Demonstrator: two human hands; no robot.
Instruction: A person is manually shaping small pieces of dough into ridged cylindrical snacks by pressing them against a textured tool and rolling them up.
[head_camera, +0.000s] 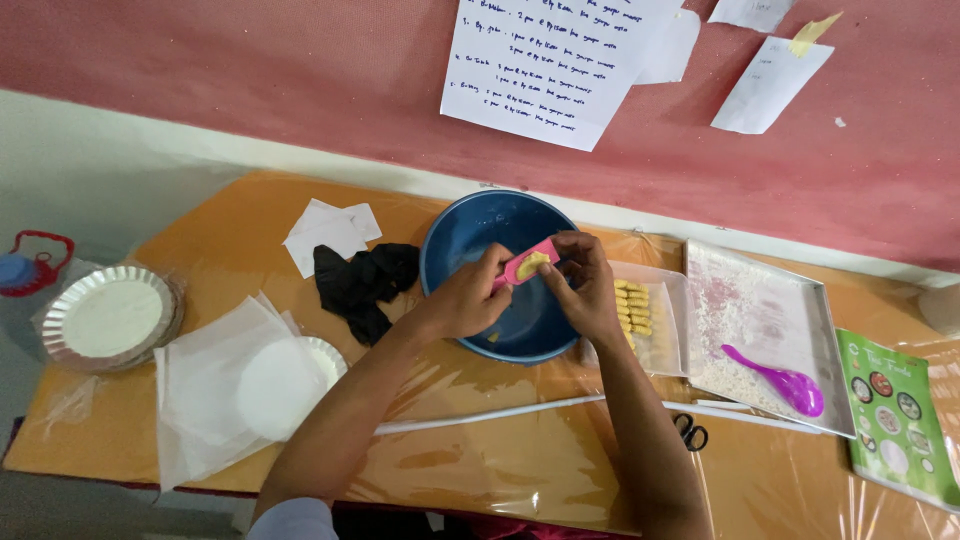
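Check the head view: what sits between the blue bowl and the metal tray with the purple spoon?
A clear plastic container holding rows of small yellow pieces lies between the blue bowl and the metal tray. The right hand partly overlaps it in the head view.

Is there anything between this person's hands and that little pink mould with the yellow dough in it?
Nothing visible. Both the left hand and the right hand already grip the pink mould directly, holding it over the blue bowl. The black cloth lies off to the side, clear of them.
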